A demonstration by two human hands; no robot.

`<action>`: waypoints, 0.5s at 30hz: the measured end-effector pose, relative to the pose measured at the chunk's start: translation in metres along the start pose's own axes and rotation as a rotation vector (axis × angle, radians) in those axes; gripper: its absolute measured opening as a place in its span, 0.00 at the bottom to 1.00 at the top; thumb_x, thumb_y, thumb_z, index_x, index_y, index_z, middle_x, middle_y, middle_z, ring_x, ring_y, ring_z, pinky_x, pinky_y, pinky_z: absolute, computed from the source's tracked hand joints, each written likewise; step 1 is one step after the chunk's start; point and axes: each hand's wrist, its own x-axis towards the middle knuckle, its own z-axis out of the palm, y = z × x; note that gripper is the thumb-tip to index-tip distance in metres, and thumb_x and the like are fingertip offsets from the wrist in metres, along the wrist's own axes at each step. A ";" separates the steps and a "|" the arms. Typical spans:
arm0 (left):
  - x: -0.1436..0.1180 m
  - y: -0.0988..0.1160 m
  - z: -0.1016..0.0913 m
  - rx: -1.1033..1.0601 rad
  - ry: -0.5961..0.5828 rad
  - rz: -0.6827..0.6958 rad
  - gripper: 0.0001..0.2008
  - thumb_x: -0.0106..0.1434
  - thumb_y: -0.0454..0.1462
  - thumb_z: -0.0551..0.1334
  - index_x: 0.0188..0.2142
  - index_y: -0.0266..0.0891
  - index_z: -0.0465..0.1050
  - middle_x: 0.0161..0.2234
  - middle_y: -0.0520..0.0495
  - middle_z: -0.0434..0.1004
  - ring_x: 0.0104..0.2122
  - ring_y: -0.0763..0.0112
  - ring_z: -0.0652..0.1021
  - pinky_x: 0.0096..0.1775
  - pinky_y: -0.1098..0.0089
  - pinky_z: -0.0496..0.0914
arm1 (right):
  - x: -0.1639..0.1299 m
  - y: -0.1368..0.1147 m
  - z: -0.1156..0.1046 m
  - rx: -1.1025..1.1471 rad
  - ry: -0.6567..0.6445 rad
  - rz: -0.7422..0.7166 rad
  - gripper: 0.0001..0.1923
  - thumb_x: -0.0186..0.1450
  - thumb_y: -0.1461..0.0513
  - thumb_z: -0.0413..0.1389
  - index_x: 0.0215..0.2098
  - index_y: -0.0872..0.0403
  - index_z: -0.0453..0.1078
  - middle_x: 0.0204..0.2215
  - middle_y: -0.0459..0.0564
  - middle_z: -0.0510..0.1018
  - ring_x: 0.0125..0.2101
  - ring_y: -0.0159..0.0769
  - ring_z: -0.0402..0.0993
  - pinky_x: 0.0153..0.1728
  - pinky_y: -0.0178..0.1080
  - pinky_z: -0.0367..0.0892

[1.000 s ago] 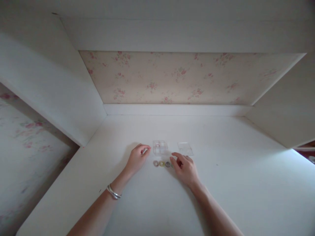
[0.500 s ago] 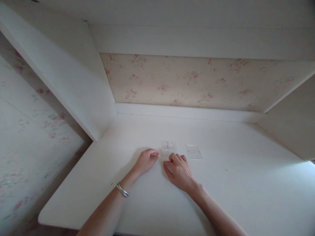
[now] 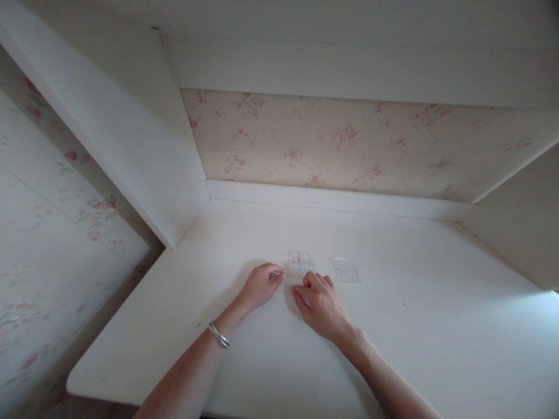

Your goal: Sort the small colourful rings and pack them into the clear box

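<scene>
One clear box [image 3: 300, 260] holds a red ring; its lid [image 3: 346, 270] lies beside. Both hands, left [image 3: 262, 284] and right [image 3: 321, 302], curl loosely at it on the tabletop [image 3: 437, 326]; any grip is hidden.

White desk [image 3: 262, 361], clear box [image 3: 300, 260], pink-flowered cream wallpaper [image 3: 349, 145]

There is only one view, from the head of the person. It looks forward and down onto the white table [image 3: 428, 326], quite near. The far wallpaper wall [image 3: 349, 145] fills the upper part, probably slightly distorted.

Both hands [image 3: 262, 285] [image 3: 321, 302] on white desk [image 3: 437, 326] beside clear box [image 3: 300, 259].
</scene>
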 end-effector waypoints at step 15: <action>-0.012 0.010 -0.001 0.244 -0.093 0.174 0.10 0.61 0.40 0.59 0.40 0.44 0.75 0.36 0.50 0.70 0.30 0.74 0.72 0.37 0.73 0.67 | 0.051 0.050 0.002 0.009 0.109 0.166 0.09 0.64 0.59 0.53 0.36 0.48 0.75 0.32 0.47 0.67 0.30 0.31 0.66 0.33 0.36 0.58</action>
